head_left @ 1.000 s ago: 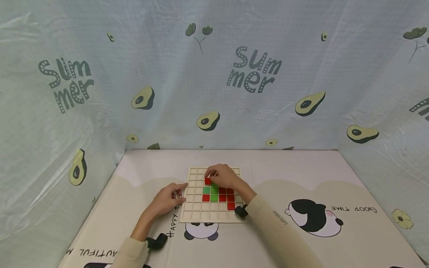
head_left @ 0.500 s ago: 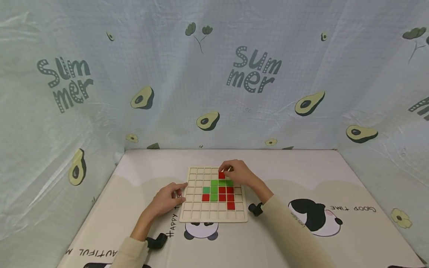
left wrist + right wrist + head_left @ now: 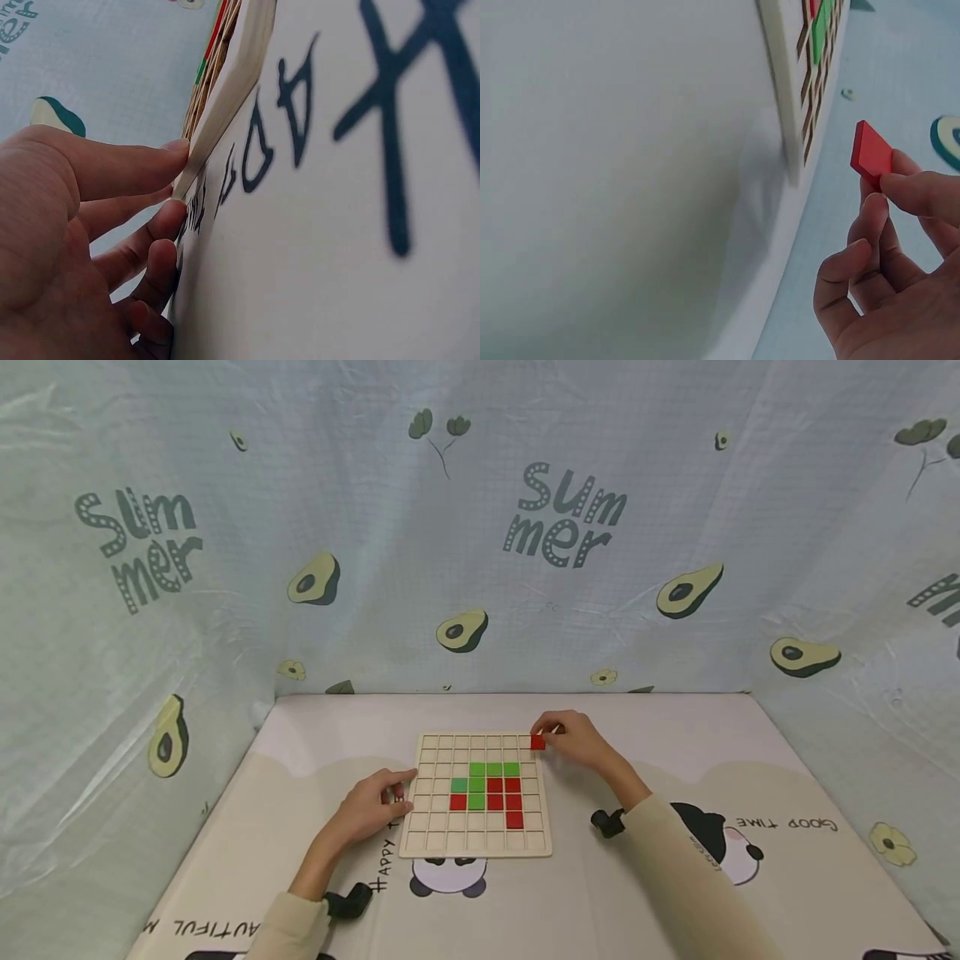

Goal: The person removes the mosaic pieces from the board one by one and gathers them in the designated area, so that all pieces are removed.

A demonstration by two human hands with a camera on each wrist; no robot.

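A square wooden grid board [image 3: 440, 842] lies on the table, with green tiles [image 3: 477, 784] and red tiles [image 3: 513, 802] in its middle cells. At its far right corner, my right hand [image 3: 579, 742] pinches a red square tile [image 3: 537, 742] between thumb and fingers. The right wrist view shows this red tile [image 3: 871, 152] raised off the board and tilted. My left hand [image 3: 369, 808] is at the board's left edge, where its thumb and index fingertip touch the side. In the left wrist view, the thumb [image 3: 135, 166] lies against the board's rim [image 3: 225, 112].
The table bears a printed cloth with a panda face [image 3: 448, 875] in front of the board and another panda [image 3: 720, 843] to the right. Patterned curtain walls [image 3: 375, 527] close off the back and both sides. Black wrist cameras [image 3: 349, 902] are worn on the forearms.
My right hand has carried the red tile rightward and back, from over the board's middle to its far right corner, uncovering green tiles. My left hand has stayed at the left edge.
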